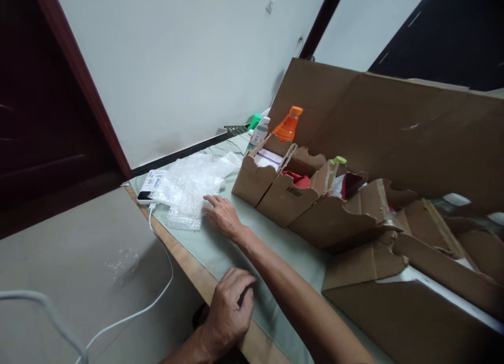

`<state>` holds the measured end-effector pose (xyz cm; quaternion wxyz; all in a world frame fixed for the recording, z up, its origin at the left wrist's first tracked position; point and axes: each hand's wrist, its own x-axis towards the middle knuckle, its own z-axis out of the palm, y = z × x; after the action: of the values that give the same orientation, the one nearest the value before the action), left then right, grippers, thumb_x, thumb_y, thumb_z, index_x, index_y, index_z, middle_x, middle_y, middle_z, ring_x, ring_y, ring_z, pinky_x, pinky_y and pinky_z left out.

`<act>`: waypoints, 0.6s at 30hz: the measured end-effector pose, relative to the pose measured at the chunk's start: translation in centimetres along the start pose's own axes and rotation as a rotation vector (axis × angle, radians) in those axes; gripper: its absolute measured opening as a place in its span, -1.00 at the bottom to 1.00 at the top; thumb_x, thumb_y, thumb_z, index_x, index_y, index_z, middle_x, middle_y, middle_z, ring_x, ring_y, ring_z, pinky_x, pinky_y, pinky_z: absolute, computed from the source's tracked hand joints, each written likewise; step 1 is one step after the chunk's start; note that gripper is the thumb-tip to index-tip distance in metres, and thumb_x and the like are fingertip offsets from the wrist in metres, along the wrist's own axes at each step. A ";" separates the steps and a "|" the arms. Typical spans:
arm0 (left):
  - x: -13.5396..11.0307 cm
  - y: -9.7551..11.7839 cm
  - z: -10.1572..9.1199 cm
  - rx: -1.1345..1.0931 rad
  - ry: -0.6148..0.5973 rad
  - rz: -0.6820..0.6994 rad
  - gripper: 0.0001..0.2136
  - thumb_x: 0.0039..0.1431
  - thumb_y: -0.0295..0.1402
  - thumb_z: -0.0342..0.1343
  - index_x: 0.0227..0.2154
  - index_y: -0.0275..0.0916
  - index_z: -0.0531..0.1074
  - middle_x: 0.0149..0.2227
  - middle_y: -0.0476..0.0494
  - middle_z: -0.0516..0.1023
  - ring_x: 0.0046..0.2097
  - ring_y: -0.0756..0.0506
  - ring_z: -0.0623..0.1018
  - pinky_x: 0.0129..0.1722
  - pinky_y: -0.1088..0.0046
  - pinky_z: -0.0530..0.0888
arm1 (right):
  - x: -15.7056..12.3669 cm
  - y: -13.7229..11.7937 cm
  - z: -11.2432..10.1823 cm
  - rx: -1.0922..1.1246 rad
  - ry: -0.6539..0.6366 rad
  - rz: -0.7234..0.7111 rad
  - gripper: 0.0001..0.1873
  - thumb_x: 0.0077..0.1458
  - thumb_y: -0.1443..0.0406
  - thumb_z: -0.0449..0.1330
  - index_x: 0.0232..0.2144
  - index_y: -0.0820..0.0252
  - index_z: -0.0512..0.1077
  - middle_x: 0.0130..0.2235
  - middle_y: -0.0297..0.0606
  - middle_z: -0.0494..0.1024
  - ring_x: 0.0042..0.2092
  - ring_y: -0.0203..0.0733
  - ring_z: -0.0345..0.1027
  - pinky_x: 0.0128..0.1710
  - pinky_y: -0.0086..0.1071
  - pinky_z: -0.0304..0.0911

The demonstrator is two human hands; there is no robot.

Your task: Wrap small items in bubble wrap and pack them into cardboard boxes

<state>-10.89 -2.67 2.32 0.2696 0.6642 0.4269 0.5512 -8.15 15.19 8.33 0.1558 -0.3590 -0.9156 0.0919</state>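
My right hand (222, 216) reaches across the table with its fingers stretched out at the near right edge of a pile of clear bubble wrap (185, 188). Whether the fingertips press on the wrap or hover just over it, I cannot tell. Closer to me, my left hand (232, 303) is loosely curled above the table's front edge, and nothing shows between thumb and fingers. At the pile's left side a white power bank (149, 185) lies partly under the wrap, with a white cable (172, 269) plugged into it.
Several cardboard bins (297, 193) holding packets stand in a row on the right, before a tall cardboard panel (354, 117). Behind the first bin are an orange bottle (286, 127) and a clear bottle (259, 132). A pale green cloth (244, 248) covers the table.
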 end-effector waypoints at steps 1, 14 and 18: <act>-0.1 0.0 0.1 -0.007 0.001 -0.003 -0.72 0.15 -0.59 -0.01 -0.20 -0.20 0.53 -0.26 -0.23 0.62 -0.21 -0.17 0.59 -0.22 0.28 0.54 | 0.4 0.0 0.2 0.017 0.032 0.023 -0.82 0.23 0.41 0.19 -0.17 0.13 0.57 0.17 -0.09 0.50 0.12 0.01 0.35 0.07 -0.12 0.27; 4.8 -0.9 -5.5 -1.175 0.198 -0.799 -0.46 0.18 0.15 0.02 -0.04 -0.21 0.50 0.01 -0.29 0.62 0.12 -0.35 0.55 0.09 -0.01 0.46 | -13.6 -3.9 -7.4 0.430 0.347 0.072 -0.82 0.28 0.38 0.11 -0.26 0.08 0.51 0.04 -0.13 0.60 0.07 -0.11 0.48 0.05 -0.17 0.38; 5.3 -1.1 -5.4 -1.045 0.152 -0.901 -0.49 0.02 -0.09 0.26 0.00 -0.27 0.48 -0.11 -0.24 0.67 -0.03 -0.35 0.63 -0.04 0.08 0.54 | -23.0 -6.9 -8.2 0.493 0.230 0.111 -0.73 0.23 0.46 0.10 -0.18 0.00 0.49 0.06 -0.20 0.59 0.12 -0.09 0.46 0.09 -0.10 0.40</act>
<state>-16.23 1.80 5.38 0.7260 0.1647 0.3576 0.5638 6.33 -5.17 12.88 0.3360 -0.3679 -0.8209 0.2791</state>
